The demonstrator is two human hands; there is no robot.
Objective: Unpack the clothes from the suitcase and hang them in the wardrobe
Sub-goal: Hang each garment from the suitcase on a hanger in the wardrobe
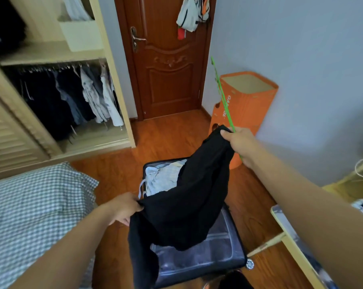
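Above open suitcase [199, 257], black garment [186, 205] limp and creased, pinched by left grip [124, 209] and right grip [239, 140]

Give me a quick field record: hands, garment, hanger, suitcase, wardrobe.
left hand: grips one edge of the black garment
right hand: grips the garment's other end, plus a green hanger
garment: held spread above the suitcase, not yet on the hanger
suitcase: open on the floor, light clothes inside
wardrobe: open, clothes hanging on its rail

Open suitcase [199, 259] on wooden floor [168, 138]
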